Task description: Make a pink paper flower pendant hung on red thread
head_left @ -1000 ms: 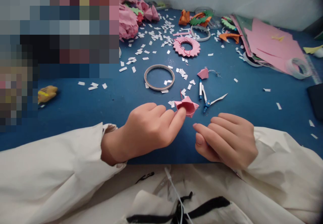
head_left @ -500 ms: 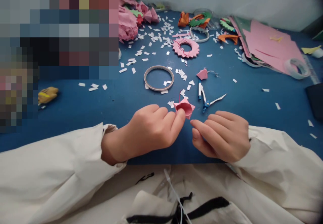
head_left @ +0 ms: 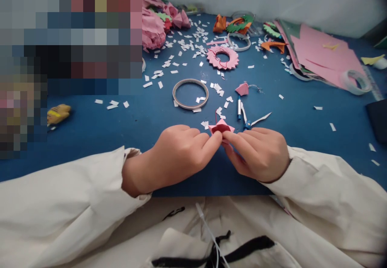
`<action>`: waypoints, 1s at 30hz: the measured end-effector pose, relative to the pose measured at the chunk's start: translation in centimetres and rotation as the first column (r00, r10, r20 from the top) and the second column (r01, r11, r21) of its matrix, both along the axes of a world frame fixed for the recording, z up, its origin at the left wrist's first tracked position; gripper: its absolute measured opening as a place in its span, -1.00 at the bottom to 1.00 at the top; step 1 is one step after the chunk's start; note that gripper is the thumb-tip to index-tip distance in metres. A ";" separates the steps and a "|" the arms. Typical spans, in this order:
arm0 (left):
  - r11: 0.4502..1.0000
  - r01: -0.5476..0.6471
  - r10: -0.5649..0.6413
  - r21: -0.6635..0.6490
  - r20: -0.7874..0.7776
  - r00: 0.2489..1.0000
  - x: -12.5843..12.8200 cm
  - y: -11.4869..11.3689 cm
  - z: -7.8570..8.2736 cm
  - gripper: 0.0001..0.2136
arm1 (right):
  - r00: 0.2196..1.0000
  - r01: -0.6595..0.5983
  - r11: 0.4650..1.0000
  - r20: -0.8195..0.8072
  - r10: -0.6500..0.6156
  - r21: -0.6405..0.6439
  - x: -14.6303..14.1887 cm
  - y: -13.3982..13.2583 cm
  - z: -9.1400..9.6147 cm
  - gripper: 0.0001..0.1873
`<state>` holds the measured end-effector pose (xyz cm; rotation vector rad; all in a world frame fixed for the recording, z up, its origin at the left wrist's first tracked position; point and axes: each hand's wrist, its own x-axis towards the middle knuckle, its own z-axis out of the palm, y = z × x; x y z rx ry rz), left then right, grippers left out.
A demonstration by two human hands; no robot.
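A small pink folded-paper flower (head_left: 222, 126) with pointed tips and a hollow, darker inside is held up over the blue table's near side. My left hand (head_left: 183, 149) pinches its near left edge, the forefinger at the opening. On the near right edge, my right hand (head_left: 258, 153) grips the same flower between thumb and forefinger. A thin red string (head_left: 216, 116) rises behind the flower. Just beyond my right hand lies a blue and white drawing compass (head_left: 248, 123), partly covered by the fingers. Past it sits another small pink folded piece (head_left: 242, 89) with a thread.
A tape roll (head_left: 190, 94) lies beyond my left hand among white paper scraps (head_left: 157, 73). Farther back is a pink pleated ring (head_left: 223, 57). Pink paper sheets (head_left: 325, 56) and a clear tape roll (head_left: 356, 82) are at right. A yellow object (head_left: 59, 114) lies left.
My right hand has moved left and closed on the pink paper flower's right edge; before, it was apart from it. My left hand has hardly moved.
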<state>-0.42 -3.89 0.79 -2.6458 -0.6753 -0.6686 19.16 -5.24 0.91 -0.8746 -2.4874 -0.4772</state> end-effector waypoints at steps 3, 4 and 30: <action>1.000 -0.011 0.011 -0.018 -0.005 1.000 0.0 0.0 0.0 -0.90 | 0.999 -0.034 0.999 -0.010 0.034 0.002 0.1 0.0 -0.2 -0.93; 1.000 -0.014 0.014 -0.019 -0.007 1.000 0.0 0.0 0.0 -0.90 | 0.999 -0.042 0.999 -0.012 0.042 0.001 0.1 0.0 -0.3 -0.92; 0.999 -0.044 0.044 -0.001 0.069 0.997 0.0 0.0 0.0 -0.91 | 0.998 0.036 0.998 -0.050 -0.034 0.042 -0.1 -0.2 -0.3 -0.78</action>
